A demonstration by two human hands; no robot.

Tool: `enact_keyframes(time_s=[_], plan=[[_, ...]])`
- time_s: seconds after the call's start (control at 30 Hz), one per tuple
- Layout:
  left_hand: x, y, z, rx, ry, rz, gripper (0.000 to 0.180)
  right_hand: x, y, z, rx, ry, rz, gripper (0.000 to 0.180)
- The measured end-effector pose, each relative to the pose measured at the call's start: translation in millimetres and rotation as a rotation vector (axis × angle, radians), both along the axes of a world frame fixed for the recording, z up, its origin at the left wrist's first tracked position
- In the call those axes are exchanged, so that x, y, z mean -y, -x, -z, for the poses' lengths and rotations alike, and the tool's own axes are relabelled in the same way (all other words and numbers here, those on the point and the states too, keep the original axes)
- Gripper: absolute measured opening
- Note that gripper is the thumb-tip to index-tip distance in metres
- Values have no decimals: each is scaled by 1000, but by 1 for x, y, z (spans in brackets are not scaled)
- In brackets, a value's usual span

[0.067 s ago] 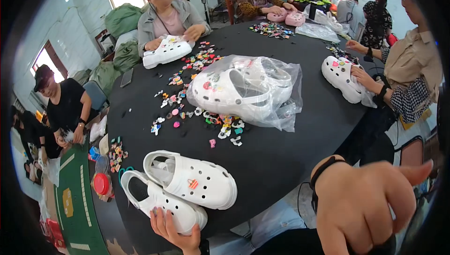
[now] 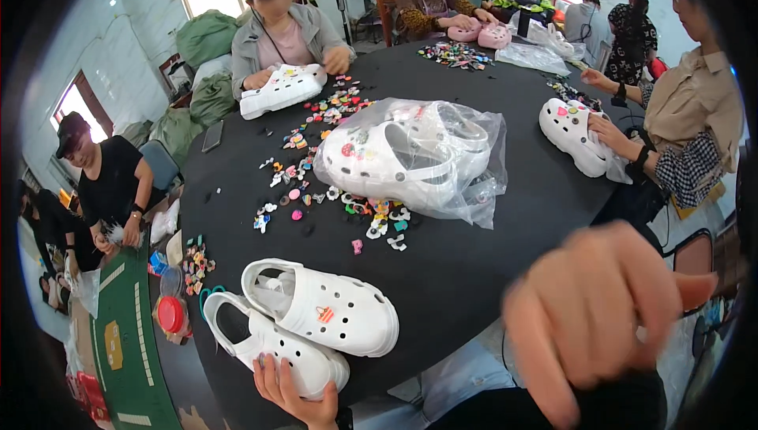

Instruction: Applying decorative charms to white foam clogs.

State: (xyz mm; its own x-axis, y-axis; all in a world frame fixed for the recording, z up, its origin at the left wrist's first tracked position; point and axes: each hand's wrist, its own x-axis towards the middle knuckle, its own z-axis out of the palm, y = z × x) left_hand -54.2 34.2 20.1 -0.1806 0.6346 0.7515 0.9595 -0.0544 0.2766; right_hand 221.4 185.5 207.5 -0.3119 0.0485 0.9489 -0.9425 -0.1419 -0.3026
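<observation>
Two white clogs lie side by side at the near edge of the round black table [image 2: 489,256]. My left hand [image 2: 294,395] comes up from below the table edge and its fingers grip the side of the nearer clog [image 2: 272,343]. The other clog [image 2: 328,307], bearing a small orange charm, rests against it. My right hand [image 2: 600,315] hovers blurred close to the camera at the lower right, above the table edge, with its fingers curled and nothing visible in them.
A clear plastic bag of white clogs [image 2: 418,153] sits mid-table, with several small coloured charms [image 2: 316,169] scattered beside it. Other people sit around the table handling white clogs [image 2: 280,89] [image 2: 572,134] and pink ones [image 2: 482,33]. A green table [image 2: 118,335] stands at the left.
My right hand has curled its fingers down and drawn a little closer to the camera. The left hand and clogs have stayed in place.
</observation>
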Motion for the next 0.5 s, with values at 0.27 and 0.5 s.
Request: enact_keyframes(time_s=[0.27, 0.5], plan=[[-11, -10, 10, 77, -46, 108, 67, -167, -85, 46, 1578, -822, 2297, 69], [-8, -6, 9, 67, -65, 103, 65, -218, -76, 84, 2004, -738, 1835, 85]])
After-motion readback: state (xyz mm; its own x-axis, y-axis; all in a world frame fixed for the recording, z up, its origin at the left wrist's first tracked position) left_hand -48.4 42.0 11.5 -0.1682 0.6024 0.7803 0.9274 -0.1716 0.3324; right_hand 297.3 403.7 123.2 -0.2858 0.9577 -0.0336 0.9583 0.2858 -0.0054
